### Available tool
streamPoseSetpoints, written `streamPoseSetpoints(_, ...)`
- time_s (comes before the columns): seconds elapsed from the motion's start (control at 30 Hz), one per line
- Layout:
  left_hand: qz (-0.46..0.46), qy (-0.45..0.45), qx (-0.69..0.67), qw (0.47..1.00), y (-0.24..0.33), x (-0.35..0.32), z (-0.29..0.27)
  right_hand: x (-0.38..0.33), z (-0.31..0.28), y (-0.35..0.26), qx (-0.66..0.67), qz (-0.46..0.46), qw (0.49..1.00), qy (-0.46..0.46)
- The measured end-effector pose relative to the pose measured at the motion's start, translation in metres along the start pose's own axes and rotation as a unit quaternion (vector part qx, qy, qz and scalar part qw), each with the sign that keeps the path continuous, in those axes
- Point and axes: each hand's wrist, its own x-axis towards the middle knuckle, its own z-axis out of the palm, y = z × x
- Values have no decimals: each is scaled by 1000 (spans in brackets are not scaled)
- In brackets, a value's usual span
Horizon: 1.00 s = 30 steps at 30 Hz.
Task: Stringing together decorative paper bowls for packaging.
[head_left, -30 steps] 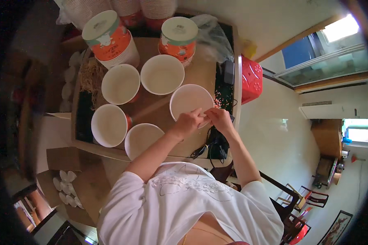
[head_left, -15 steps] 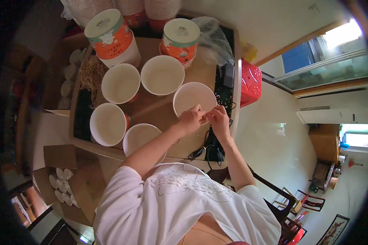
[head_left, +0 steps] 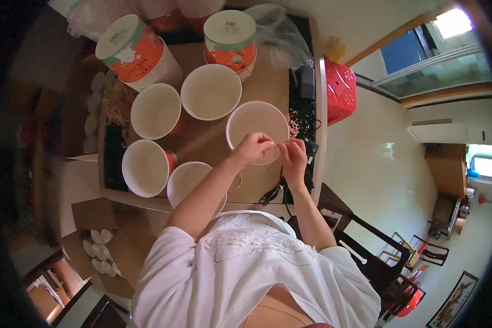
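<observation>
— Where are your hands?

— Both over the near rim of the round white paper bowl point(head_left: 257, 128) on the brown tabletop point(head_left: 202, 139). My left hand point(head_left: 252, 148) is curled, its fingers point(head_left: 268, 146) pinched together; my right hand point(head_left: 294, 158) meets it, fingers point(head_left: 287, 147) pinched too. Something small sits between them; what it is I cannot tell.

— And around that bowl?

— Four more white bowls lie left of it, the nearest point(head_left: 210, 91) just beside. A red plastic stool point(head_left: 340, 90) stands to its right.
</observation>
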Motion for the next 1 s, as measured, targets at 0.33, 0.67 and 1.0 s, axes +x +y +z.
streamPoseSetpoints(0.33,-215,-32,-246,945,15,-4,0,-14,17,-6,30,-8,997,75)
streamPoseSetpoints(0.67,-174,10,-209,962,12,-8,-3,-15,7,-9,-59,-115,991,22)
streamPoseSetpoints(1.0,-64,34,16,997,18,-17,-3,-4,4,-6,110,110,987,-44)
